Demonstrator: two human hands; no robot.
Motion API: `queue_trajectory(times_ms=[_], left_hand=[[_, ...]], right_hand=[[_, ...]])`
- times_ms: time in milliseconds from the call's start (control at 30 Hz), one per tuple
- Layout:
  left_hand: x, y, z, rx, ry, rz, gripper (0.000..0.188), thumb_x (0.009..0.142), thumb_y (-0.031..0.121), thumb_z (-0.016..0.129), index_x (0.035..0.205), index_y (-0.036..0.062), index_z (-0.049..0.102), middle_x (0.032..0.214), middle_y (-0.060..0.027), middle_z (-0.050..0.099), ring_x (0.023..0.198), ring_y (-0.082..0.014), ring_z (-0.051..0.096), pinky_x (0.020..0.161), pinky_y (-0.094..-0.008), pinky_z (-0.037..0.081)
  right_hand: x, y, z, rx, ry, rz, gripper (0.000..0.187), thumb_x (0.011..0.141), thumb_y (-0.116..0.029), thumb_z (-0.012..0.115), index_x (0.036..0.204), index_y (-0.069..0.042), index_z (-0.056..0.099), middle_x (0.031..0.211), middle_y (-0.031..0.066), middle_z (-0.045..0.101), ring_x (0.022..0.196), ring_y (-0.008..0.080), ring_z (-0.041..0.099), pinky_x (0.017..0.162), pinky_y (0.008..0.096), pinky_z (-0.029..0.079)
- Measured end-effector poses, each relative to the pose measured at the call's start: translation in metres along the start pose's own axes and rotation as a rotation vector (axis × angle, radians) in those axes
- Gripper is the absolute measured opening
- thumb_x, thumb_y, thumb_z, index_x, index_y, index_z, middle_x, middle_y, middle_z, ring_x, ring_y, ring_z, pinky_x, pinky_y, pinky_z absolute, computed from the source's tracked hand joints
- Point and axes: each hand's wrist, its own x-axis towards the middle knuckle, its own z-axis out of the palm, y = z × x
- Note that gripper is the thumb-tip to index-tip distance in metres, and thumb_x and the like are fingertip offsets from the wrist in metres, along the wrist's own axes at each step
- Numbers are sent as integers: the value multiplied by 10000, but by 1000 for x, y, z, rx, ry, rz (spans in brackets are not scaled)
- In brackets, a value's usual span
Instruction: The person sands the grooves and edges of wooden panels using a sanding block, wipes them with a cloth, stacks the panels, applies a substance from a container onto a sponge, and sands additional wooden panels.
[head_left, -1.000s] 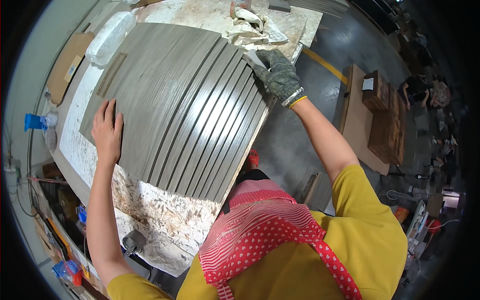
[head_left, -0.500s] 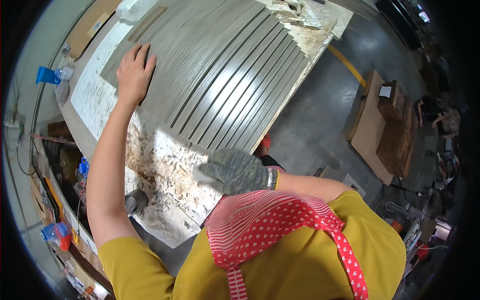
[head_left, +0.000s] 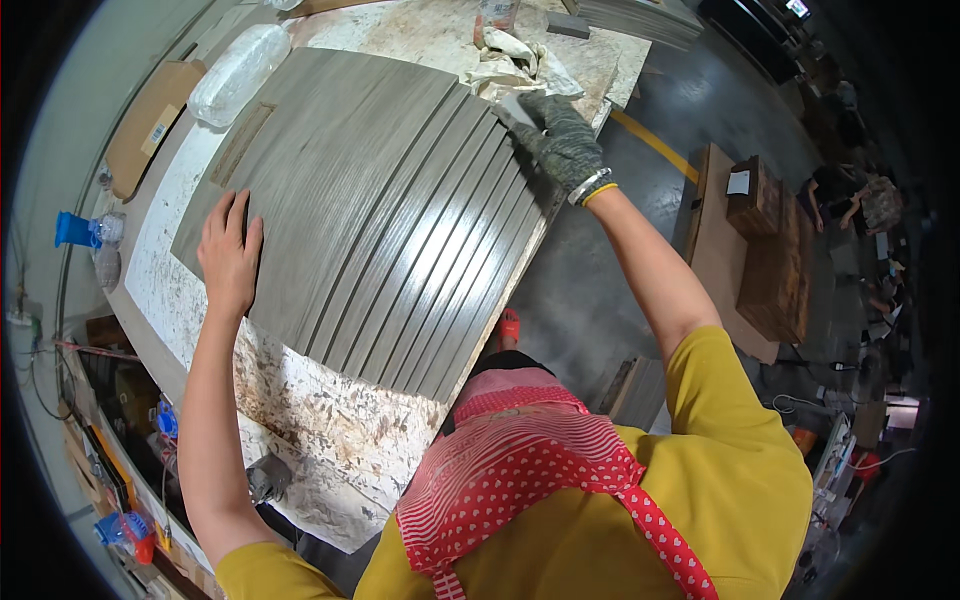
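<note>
A stack of grey wood-grain boards (head_left: pixel 340 150) lies on the table, fanned so that their right edges show as steps. My bare left hand (head_left: pixel 230 250) rests at the near left edge of the top board, its fingers stretched out and a little apart. At the far right corner of the fanned edges is my right hand (head_left: pixel 566 145), in a dark grey knitted glove. Its fingers are closed on a flat pale piece (head_left: pixel 516 110), whose kind I cannot make out. A crumpled off-white cloth (head_left: pixel 510 68) lies just beyond that hand.
Paint-stained sheeting covers the table (head_left: pixel 330 420). A clear plastic-wrapped bundle (head_left: pixel 240 75) sits beyond the boards at left, near a cardboard piece (head_left: pixel 150 130). Brown boxes (head_left: pixel 770 250) stand on the floor at right. Other people (head_left: pixel 850 200) are farther off.
My right hand has gone from the near end of the stepped edges to their far end, with the pale piece. My left hand stays on the top board. The whole view has shifted.
</note>
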Motion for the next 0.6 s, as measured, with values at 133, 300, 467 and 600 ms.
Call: queue_trajectory(times_ms=[133,300,467,600], left_hand=[[2,-7,8,15,44,38,460,934,357,466,1340,141,480,1393,-92,441,1293,-289,393,1050,-442,300],[5,-8,5,30,80,43,441,934,358,476,1317,141,503,1372,-93,465,1255,-301,431,1025,-423,340],[13,1,10,-17,116,75,456,925,378,480,1321,154,499,1384,-83,456,1275,-287,413,1025,-453,328],[9,-5,10,-3,76,47,463,932,379,472,1341,162,480,1391,-81,445,1290,-285,396,1035,-458,315]], right_hand=[[-23,-13,21,-107,15,-177,458,826,-312,641,1183,-27,596,1163,191,597,1105,355,542,971,412,418],[-105,-110,29,-74,-36,-627,398,817,-162,599,1200,-56,594,938,119,591,808,267,566,676,370,482],[-191,-182,59,269,-801,-422,422,853,-241,551,1236,-65,546,1057,158,564,974,299,570,846,401,468],[-191,-159,53,148,-482,-640,403,888,-298,552,1193,-35,555,1072,177,571,995,319,570,881,408,469]])
